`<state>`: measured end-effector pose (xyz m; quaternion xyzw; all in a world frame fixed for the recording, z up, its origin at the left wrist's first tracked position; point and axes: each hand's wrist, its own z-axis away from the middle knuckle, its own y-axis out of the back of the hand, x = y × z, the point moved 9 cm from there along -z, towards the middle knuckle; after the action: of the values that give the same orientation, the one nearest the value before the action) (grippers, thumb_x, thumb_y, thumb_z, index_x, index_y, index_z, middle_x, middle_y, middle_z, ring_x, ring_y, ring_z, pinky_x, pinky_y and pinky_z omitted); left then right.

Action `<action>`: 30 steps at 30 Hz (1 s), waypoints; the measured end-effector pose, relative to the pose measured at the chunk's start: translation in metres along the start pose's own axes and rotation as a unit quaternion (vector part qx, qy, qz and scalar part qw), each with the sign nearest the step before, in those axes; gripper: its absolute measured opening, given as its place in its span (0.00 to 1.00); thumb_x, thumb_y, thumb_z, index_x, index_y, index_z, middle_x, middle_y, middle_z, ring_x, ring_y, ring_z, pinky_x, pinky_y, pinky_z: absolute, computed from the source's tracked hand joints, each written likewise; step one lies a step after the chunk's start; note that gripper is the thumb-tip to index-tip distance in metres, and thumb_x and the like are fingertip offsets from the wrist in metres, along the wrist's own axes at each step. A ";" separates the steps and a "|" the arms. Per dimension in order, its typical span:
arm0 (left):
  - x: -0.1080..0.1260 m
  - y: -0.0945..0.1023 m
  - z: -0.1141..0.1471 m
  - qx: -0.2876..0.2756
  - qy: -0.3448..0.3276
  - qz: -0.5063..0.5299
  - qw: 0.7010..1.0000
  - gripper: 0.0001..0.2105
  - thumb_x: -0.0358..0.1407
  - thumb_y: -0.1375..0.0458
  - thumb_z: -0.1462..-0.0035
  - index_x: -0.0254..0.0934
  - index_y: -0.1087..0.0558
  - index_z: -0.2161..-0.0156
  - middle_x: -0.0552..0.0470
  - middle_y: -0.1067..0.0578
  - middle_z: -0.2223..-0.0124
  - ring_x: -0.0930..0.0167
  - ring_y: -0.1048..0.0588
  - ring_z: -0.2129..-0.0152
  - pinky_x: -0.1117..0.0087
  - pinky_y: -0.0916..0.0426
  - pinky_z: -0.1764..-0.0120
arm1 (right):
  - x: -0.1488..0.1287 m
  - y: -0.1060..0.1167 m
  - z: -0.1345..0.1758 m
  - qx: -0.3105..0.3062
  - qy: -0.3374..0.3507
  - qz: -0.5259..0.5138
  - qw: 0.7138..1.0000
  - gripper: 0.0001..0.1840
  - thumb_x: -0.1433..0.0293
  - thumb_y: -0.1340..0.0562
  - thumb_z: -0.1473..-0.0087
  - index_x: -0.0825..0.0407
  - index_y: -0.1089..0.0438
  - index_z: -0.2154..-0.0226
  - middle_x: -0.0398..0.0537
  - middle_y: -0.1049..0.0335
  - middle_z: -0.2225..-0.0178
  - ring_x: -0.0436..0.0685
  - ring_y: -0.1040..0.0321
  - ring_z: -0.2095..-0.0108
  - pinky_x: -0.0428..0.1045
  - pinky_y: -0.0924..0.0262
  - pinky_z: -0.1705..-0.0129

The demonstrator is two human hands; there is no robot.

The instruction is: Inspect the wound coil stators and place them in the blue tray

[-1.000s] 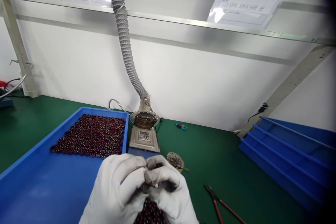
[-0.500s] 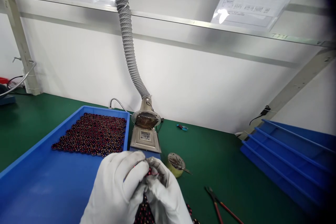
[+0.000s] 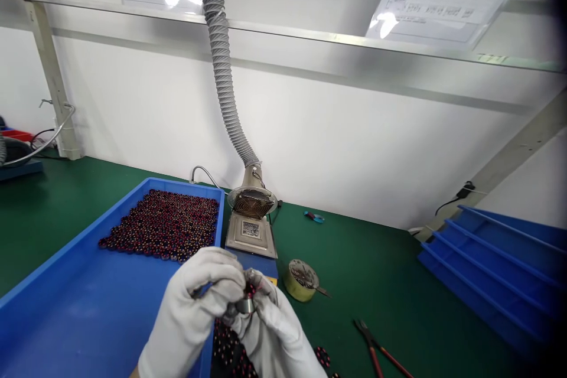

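Note:
Both my hands wear white gloves with dark-smudged fingertips, and they meet at the lower middle. My left hand (image 3: 195, 304) pinches at the left side of a small round part (image 3: 246, 305), which has a silvery metal band and red spots. My right hand (image 3: 281, 316) grips the same part from the right, its fingers hiding most of it. Below the hands lie several dark round pieces (image 3: 228, 348) with red and copper-coloured dots. Many similar pieces (image 3: 168, 224) fill the far end of a blue tray (image 3: 88, 307) on the left.
A flexible grey duct (image 3: 224, 71) hangs over a metal-topped device (image 3: 251, 242). Right of it stand a yellowish tin (image 3: 301, 280) with a thin tool, red-handled pliers (image 3: 376, 348) and a small blue item (image 3: 314, 217). Stacked blue trays (image 3: 491, 271) occupy the right side of the green bench.
The left hand's fingers have shifted up and left, exposing the part's metal band. The whole view has moved slightly, so the bench items appear farther right.

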<state>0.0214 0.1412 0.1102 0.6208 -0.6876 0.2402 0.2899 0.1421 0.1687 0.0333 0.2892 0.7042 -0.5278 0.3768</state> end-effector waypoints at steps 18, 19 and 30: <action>-0.012 -0.006 0.003 0.027 0.154 0.059 0.986 0.12 0.30 0.38 0.55 0.40 0.25 0.62 0.50 0.25 0.67 0.67 0.26 0.71 0.74 0.28 0.72 | 0.013 -0.006 -0.002 0.018 0.003 -0.057 0.998 0.15 0.61 0.29 0.66 0.51 0.28 0.74 0.45 0.29 0.80 0.57 0.30 0.74 0.54 0.33 0.67; -0.011 -0.010 0.002 0.002 0.149 0.035 0.988 0.09 0.30 0.39 0.54 0.40 0.25 0.64 0.50 0.25 0.67 0.66 0.26 0.69 0.72 0.28 0.69 | 0.013 -0.004 -0.004 0.018 0.008 -0.052 0.998 0.16 0.61 0.29 0.68 0.51 0.28 0.74 0.45 0.29 0.80 0.57 0.30 0.74 0.54 0.33 0.67; -0.019 0.004 0.004 0.023 0.141 0.010 0.990 0.09 0.31 0.40 0.53 0.41 0.25 0.63 0.50 0.25 0.59 0.65 0.27 0.63 0.71 0.29 0.61 | 0.020 0.008 -0.002 0.043 -0.003 -0.038 0.998 0.16 0.60 0.29 0.67 0.50 0.27 0.73 0.46 0.28 0.77 0.56 0.30 0.74 0.53 0.34 0.66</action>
<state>0.0178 0.1525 0.0945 0.5800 -0.6405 0.3439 0.3675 0.1369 0.1724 0.0131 0.2771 0.6900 -0.5722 0.3458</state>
